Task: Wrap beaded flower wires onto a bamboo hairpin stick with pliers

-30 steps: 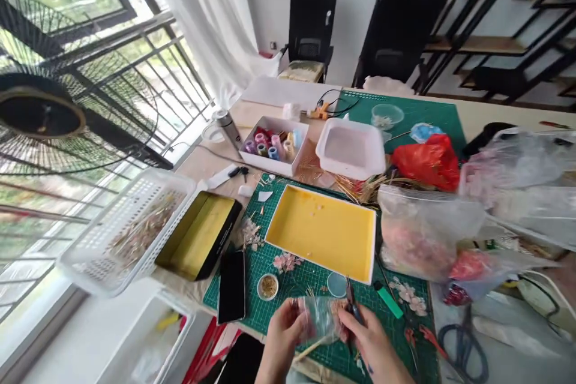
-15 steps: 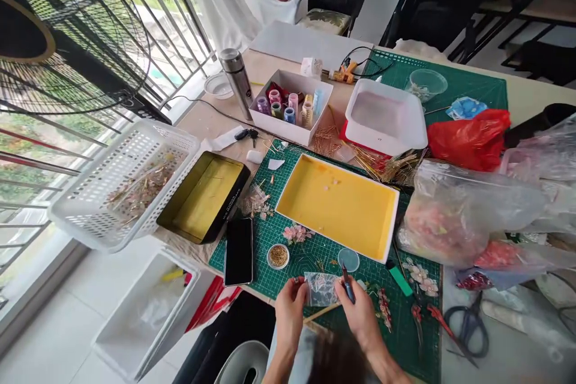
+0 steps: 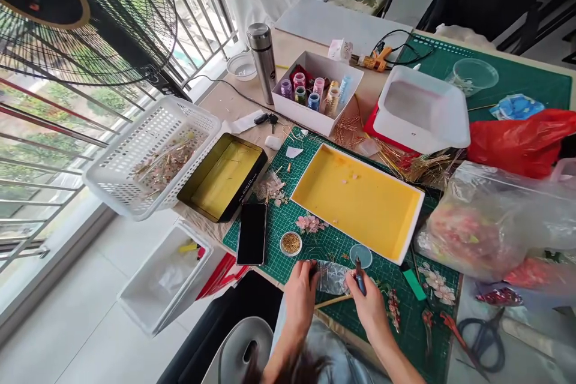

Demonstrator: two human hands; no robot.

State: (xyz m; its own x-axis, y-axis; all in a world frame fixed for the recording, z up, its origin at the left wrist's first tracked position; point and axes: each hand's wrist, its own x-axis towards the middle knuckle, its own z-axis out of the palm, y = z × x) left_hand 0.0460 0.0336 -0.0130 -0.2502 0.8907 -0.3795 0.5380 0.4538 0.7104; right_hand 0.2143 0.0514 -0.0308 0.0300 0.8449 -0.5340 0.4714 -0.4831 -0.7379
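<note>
Between my hands, close over the near edge of the green cutting mat (image 3: pixel 270 252), is a small clear plastic bag (image 3: pixel 332 277). My left hand (image 3: pixel 300 291) pinches its left end, fingers curled. My right hand (image 3: pixel 369 306) is closed around a slim pointed tool with a blue-grey handle (image 3: pixel 360 281), its dark tip pointing away from me; these fingers also touch the bag's right end. What lies inside the bag is too small to make out. Just beyond are a round cup of gold bits (image 3: pixel 290 243), a clear round lid (image 3: pixel 361 255) and pink flowers (image 3: pixel 310 224).
A yellow-lined tray (image 3: pixel 360 192) lies ahead. A phone (image 3: pixel 251 234), a black-rimmed tin (image 3: pixel 220 174) and a white basket (image 3: pixel 108 162) are leftward. Red-handled pliers (image 3: pixel 450 323), scissors (image 3: pixel 488 342) and bulging plastic bags (image 3: pixel 472 210) crowd the right. A box of thread spools (image 3: pixel 310 120) stands behind.
The view has swung left, so the table appears shifted right. The small plastic bag now looks stretched wider between my hands; both hands keep their hold.
</note>
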